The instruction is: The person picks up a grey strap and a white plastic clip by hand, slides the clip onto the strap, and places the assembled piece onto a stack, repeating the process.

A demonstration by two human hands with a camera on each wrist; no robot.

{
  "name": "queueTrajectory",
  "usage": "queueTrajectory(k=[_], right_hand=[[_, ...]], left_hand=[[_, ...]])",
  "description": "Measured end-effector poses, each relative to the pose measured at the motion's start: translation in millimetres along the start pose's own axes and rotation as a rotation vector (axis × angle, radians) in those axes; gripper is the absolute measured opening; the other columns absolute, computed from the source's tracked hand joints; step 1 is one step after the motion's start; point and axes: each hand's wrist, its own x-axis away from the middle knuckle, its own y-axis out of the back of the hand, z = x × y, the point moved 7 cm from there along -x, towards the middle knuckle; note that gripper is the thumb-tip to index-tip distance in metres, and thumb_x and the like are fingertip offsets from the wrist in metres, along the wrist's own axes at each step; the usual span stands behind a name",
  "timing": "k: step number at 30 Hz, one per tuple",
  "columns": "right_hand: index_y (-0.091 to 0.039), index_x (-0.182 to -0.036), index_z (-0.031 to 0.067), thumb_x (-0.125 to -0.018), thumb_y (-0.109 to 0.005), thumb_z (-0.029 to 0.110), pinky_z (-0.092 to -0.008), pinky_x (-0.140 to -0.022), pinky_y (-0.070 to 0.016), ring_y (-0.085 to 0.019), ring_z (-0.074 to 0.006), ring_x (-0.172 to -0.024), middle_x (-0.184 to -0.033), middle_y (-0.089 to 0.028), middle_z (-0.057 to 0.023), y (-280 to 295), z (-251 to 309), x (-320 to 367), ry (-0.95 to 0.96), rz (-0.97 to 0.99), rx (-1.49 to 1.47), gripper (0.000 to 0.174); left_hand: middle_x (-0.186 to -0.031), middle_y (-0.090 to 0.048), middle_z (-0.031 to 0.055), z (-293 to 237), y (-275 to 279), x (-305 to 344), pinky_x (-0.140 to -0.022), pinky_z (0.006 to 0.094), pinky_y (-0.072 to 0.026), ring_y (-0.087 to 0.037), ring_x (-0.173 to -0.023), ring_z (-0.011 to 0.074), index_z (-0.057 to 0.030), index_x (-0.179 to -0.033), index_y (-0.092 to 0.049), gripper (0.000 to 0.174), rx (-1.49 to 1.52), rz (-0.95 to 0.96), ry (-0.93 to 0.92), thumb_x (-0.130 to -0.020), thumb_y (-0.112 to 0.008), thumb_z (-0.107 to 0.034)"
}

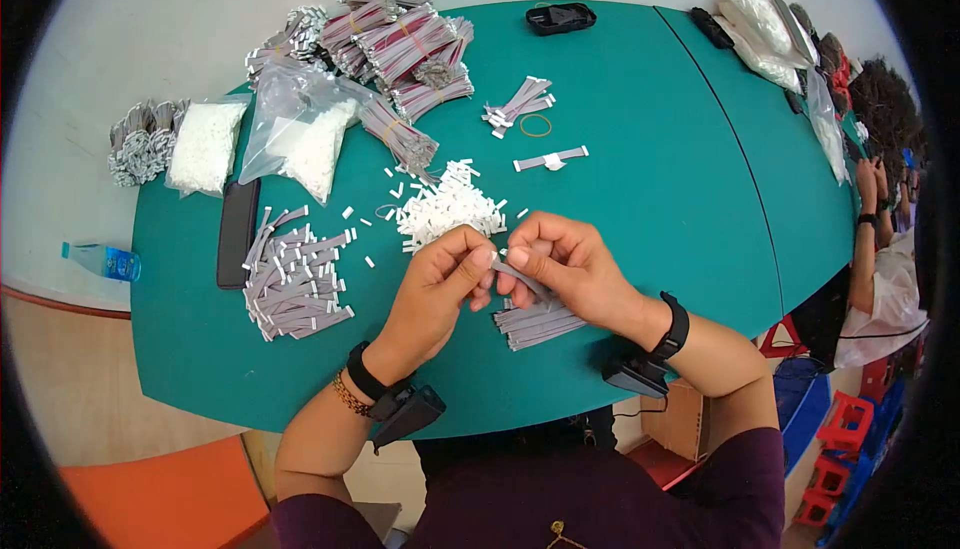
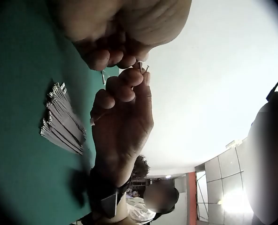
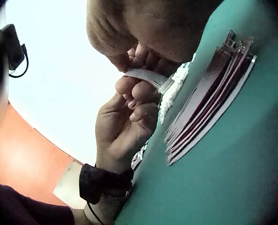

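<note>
Item: two hands, close together over the near part of the table (image 1: 650,199). The left hand (image 1: 435,294) pinches one end of a grey ribbon strip (image 1: 522,282) in curled fingertips. The right hand (image 1: 570,267) clasps the same strip further along, fingers curled round it. Strip: held clear of the table, just above a stack (image 1: 540,321) of like strips and near a pile (image 1: 450,207) of small white pieces. Handling, by judgement: very light, thin and limp along its length, and smooth enough to slide between fingers. It is best taken by its flat faces close to the end being worked (a hold at mid-length would likely let the tip droop). Containers: flat bag (image 1: 205,146) at far left, filled with white pieces. Crumpled bag (image 1: 300,139) beside it, partly filled with the same. Third bag (image 1: 755,29) at the far right edge, contents white but unclear. Loose stock: heap (image 1: 295,284) of strips and banded bundles (image 1: 400,39).
</note>
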Motion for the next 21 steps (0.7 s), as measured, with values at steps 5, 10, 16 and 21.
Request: queueTrajectory(k=[5, 10, 16, 21], right_hand=[[-0.053, -0.089, 0.0026, -0.093, -0.052, 0.015, -0.0214, -0.059, -0.0479, -0.058, -0.0075, -0.065, -0.076, -0.062, -0.0044, -5.0, 0.5, 0.3, -0.008, 0.063, 0.009, 0.013], [-0.053, -0.088, 0.0025, -0.093, -0.053, 0.014, -0.0212, -0.06, -0.0479, -0.058, -0.0075, -0.065, -0.076, -0.062, -0.004, -5.3, 0.7, 1.4, -0.022, 0.057, 0.028, 0.013], [-0.053, -0.087, 0.0024, -0.093, -0.053, 0.013, -0.0208, -0.059, -0.0479, -0.058, -0.007, -0.065, -0.075, -0.062, -0.0038, -5.7, 2.7, 1.9, -0.016, 0.044, 0.049, 0.012], [-0.053, -0.087, 0.0022, -0.092, -0.053, 0.012, -0.0208, -0.06, -0.0481, -0.058, -0.0068, -0.065, -0.076, -0.062, -0.0041, -5.2, 0.9, 1.5, -0.017, 0.054, 0.04, 0.011]], left_hand=[[-0.068, -0.045, -0.0036, 0.2, -4.8, 2.1, -0.054, 0.0196, -0.0319, -0.042, -0.061, 0.0048, -0.0095, -0.082, -0.05, 0.02, 0.063, 0.016, 0.089, -0.094, -0.05, -0.026], [-0.068, -0.044, -0.0042, 1.9, -5.1, 2.2, -0.054, 0.019, -0.0304, -0.04, -0.06, 0.0043, -0.0102, -0.081, -0.05, 0.022, 0.042, 0.024, 0.104, -0.093, -0.051, -0.028], [-0.067, -0.042, -0.0049, -1.5, -7.6, 2.9, -0.054, 0.0191, -0.03, -0.037, -0.059, 0.0042, -0.0103, -0.08, -0.049, 0.022, 0.029, -0.001, 0.096, -0.094, -0.05, -0.027], [-0.068, -0.042, -0.004, 1.4, -5.3, 2.8, -0.054, 0.0187, -0.0302, -0.037, -0.059, 0.0042, -0.0091, -0.081, -0.05, 0.02, 0.057, 0.025, 0.098, -0.094, -0.051, -0.025]])
